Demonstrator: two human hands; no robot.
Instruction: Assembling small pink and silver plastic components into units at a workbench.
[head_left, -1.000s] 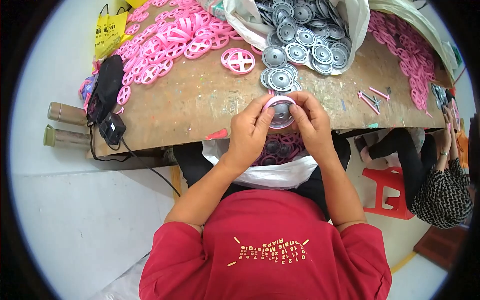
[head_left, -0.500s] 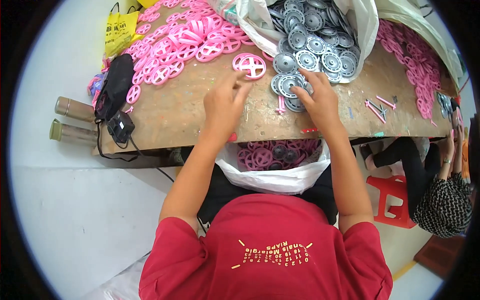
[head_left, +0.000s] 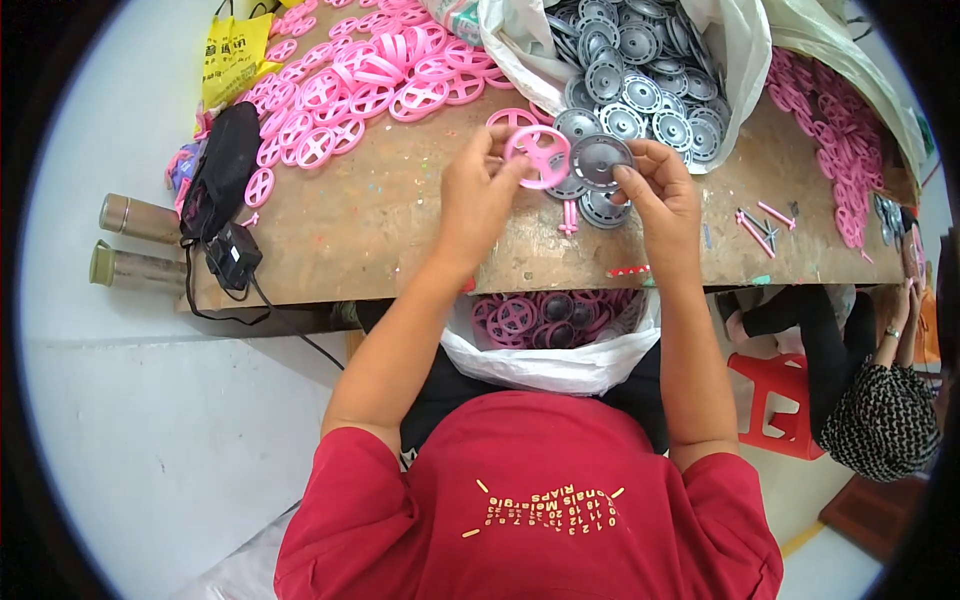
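Note:
My left hand grips a pink spoked plastic ring by its lower left rim. Held between the thumb and fingers of my right hand is a grey plastic disc, raised above the table. The ring and the disc face each other edge to edge at the same height, close together. Under them lie more grey discs and a pair of small pink pegs. Another pink ring rests on the table just beyond my left hand.
Pink rings pile up at the left, and an open white sack spills grey discs at the back. A white bag of rings sits at my lap. Pegs, steel bottles and a black pouch lie nearby. A person sits at right.
My left hand has picked up a pink ring from the table, and my right hand has lifted a grey disc from the small stack. Both have come together.

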